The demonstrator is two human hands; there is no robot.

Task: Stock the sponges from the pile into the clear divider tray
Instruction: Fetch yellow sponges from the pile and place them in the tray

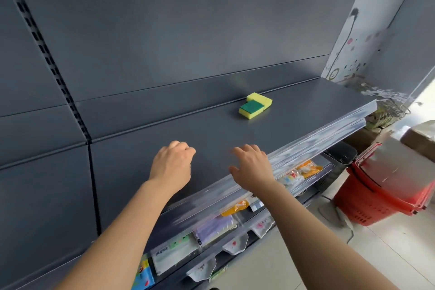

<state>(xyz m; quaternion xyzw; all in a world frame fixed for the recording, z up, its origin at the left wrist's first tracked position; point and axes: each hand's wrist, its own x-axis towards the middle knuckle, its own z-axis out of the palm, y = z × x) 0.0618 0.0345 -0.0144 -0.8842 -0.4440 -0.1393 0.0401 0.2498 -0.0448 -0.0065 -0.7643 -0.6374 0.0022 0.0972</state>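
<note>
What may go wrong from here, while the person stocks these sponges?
1. The sponges lie far back on the shelf; a reaching hand may push them further back.
2. No divider tray is plainly visible, so they might end up in the wrong place.
3. The right hand hovers near the clear front strip and may knock it.

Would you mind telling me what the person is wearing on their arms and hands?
Nothing shows on either. The left hand and right hand are bare, without gloves, and no ring, watch or bracelet is visible. Both forearms are uncovered down to the picture's lower edge; no sleeve comes into view.
</note>
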